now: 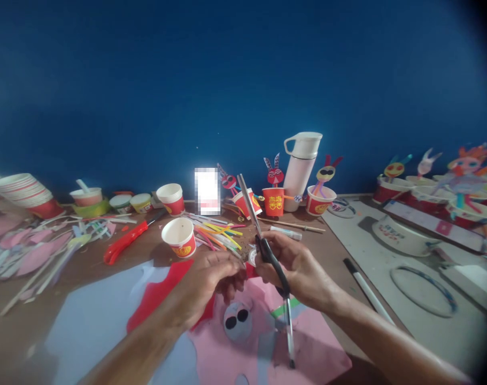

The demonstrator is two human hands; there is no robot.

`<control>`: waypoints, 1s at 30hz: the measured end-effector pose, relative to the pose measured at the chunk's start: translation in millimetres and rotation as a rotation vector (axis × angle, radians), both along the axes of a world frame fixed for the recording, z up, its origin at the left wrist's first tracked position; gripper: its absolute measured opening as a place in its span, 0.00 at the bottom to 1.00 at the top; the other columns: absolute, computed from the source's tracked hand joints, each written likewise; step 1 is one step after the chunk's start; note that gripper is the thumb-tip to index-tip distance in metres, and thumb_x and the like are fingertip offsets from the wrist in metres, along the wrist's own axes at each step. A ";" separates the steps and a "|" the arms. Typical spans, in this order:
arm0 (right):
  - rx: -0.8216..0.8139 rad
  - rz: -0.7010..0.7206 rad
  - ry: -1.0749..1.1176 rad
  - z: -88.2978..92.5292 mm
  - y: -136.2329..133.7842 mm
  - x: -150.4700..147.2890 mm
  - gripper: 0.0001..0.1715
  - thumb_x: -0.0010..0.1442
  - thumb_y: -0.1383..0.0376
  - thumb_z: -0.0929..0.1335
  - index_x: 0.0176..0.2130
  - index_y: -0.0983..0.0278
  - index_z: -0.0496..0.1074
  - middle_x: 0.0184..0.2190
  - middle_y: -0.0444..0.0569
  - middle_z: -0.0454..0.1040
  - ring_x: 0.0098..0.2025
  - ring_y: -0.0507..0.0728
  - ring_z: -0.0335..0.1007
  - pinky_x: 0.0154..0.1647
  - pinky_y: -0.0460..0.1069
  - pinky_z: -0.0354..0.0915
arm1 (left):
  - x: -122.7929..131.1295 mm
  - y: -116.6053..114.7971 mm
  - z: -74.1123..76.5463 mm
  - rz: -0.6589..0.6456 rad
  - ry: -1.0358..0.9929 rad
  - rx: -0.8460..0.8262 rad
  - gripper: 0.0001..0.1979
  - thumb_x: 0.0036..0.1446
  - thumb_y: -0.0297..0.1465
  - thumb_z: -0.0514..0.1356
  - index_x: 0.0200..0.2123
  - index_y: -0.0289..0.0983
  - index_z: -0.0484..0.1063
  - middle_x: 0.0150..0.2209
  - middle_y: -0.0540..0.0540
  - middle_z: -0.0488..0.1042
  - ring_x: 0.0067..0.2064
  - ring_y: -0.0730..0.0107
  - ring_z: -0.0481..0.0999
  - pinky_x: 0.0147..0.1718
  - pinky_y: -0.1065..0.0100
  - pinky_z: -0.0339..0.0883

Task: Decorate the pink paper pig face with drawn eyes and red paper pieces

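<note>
In my right hand (293, 262) is a pair of scissors (249, 206) with dark handles, blades pointing up and away. My left hand (223, 270) is just left of it, fingers curled together; what they pinch, if anything, I cannot make out. A small red piece (251, 270) and a white round piece with dark marks (252, 257) show between the hands, partly hidden by fingers. Below them, a pale oval with two black eye shapes (237, 320) lies on pink paper (223, 361). Red sheet (157, 302) and pale blue-white paper (91, 315) lie under my left forearm.
Colourful strips (223, 233) and paper cups (179, 238) stand ahead. A red-handled cutter (126, 243) is left, near paper scraps (38, 251). Behind are cup figures (274, 200) and a white flask (301, 174). A marker (367, 291) and a bowl (403, 235) are right.
</note>
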State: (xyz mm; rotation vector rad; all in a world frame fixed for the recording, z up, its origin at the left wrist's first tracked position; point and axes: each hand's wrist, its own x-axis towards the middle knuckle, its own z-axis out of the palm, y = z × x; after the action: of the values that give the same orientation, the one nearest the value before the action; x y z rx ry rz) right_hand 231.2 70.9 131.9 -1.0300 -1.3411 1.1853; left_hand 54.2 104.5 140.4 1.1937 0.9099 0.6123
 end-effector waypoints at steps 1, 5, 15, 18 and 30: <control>-0.002 -0.004 0.005 0.0 0.3 -0.3 0.19 0.47 0.73 0.69 0.41 0.63 0.68 0.26 0.40 0.68 0.27 0.49 0.62 0.24 0.44 0.58 | 0.1 -0.5 0.3 -0.012 0.001 -0.008 0.07 0.48 0.32 0.58 0.23 0.34 0.70 0.21 0.49 0.71 0.20 0.77 0.65 0.20 0.73 0.58; 0.000 -0.028 0.027 -3.5 2.0 -1.6 0.20 0.46 0.72 0.70 0.42 0.63 0.68 0.27 0.41 0.69 0.27 0.49 0.63 0.25 0.45 0.59 | -0.2 -4.1 1.2 -0.044 0.005 -0.014 0.05 0.45 0.31 0.61 0.25 0.33 0.71 0.22 0.50 0.70 0.22 0.77 0.65 0.22 0.73 0.59; -0.005 -0.035 0.026 -8.2 1.6 -1.6 0.22 0.48 0.70 0.72 0.43 0.62 0.67 0.27 0.40 0.70 0.26 0.49 0.63 0.24 0.44 0.58 | 0.1 -3.6 -0.3 -0.007 0.009 0.057 0.05 0.47 0.29 0.61 0.24 0.34 0.69 0.21 0.53 0.68 0.22 0.80 0.64 0.22 0.75 0.58; -0.010 -0.036 0.029 -7.3 2.5 -2.3 0.21 0.47 0.69 0.72 0.43 0.63 0.68 0.27 0.40 0.70 0.26 0.49 0.63 0.24 0.45 0.59 | -0.6 -4.0 -0.2 -0.011 0.014 0.063 0.05 0.48 0.29 0.61 0.24 0.34 0.69 0.21 0.53 0.68 0.23 0.79 0.64 0.23 0.75 0.58; -0.032 -0.012 0.031 -10.2 1.2 -3.2 0.21 0.49 0.70 0.72 0.44 0.62 0.68 0.27 0.40 0.70 0.25 0.47 0.60 0.23 0.43 0.59 | -0.7 -4.1 -1.3 0.005 0.037 0.088 0.04 0.47 0.28 0.61 0.24 0.34 0.70 0.21 0.53 0.69 0.23 0.79 0.65 0.23 0.75 0.58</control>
State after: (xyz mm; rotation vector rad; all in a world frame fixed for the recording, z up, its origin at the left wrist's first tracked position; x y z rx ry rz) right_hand 228.0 72.0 121.8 -1.0370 -1.2934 1.2125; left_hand 53.5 100.4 139.2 1.2856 0.9250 0.6421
